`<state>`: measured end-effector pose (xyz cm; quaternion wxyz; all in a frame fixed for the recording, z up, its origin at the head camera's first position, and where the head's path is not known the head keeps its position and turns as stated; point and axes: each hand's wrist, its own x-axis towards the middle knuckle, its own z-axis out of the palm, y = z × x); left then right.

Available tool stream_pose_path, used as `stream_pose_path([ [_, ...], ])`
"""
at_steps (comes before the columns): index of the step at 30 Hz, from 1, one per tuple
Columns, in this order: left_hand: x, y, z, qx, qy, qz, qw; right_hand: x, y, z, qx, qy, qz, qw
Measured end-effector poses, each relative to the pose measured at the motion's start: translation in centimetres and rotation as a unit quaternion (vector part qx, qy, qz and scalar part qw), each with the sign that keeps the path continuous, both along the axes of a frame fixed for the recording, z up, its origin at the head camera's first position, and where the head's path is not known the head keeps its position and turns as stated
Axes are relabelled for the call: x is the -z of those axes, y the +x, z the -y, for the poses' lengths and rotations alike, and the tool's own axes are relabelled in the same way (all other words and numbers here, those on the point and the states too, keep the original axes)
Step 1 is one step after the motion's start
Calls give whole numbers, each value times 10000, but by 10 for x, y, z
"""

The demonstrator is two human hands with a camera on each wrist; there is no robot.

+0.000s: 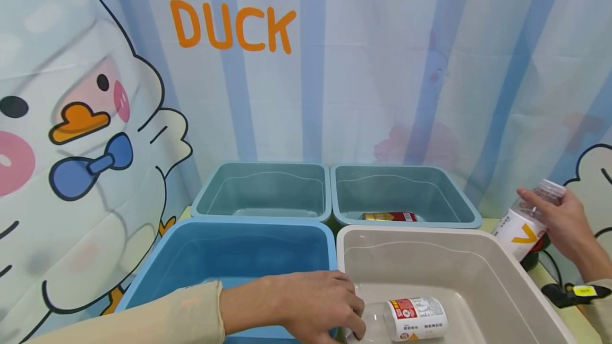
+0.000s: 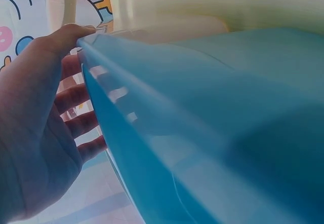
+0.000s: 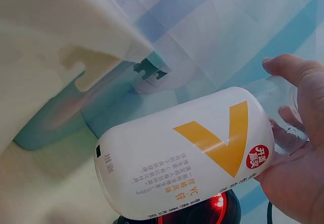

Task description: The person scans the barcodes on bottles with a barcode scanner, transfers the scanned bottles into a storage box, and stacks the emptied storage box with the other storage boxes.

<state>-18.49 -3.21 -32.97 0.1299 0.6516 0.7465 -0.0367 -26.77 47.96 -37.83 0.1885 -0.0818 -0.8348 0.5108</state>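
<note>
In the head view, my right hand [image 1: 569, 222] holds a clear bottle [image 1: 521, 232] by its neck, outside the beige bin's right wall. The bottle is tilted, with a white label and an orange V. My left hand [image 1: 320, 301] lies over the side rim of the blue bin [image 1: 330, 243]. In the left wrist view its thumb [image 2: 76, 34] is at the rim and its fingers reach behind it, tips hidden. Another clear bottle [image 1: 421, 317], with a white and red label, lies in the beige bin [image 1: 478, 259], close to the left fingertips.
Two teal bins stand behind: the left bin [image 1: 268, 169], and the right bin [image 1: 397, 171] with a red and gold can [image 1: 389, 216] inside. A dark round device with a red light [image 3: 217, 209] is below the held bottle. A duck-print curtain [image 1: 363, 68] hangs behind.
</note>
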Motion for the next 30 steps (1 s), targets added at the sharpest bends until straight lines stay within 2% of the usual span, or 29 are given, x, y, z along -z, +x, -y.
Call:
stream_pose_path([
  [6, 0, 0, 0, 30, -3, 24, 10000, -8, 2, 1, -101, 254, -133, 9995],
  [12, 0, 0, -1, 35, -23, 20, 10000, -22, 4, 5, -196, 1213, -300, 9920],
  [17, -1, 0, -1, 18, -44, 3, 10000, -38, 1, 15, -229, 1546, -420, 9868],
  [24, -1, 0, 0, 7, -61, 7, 10000, -64, -5, 40, -416, 1744, -431, 9829],
  [30, -1, 0, 0, 48, -26, -33, 10000, -84, -12, 62, -685, 2176, -575, 9719],
])
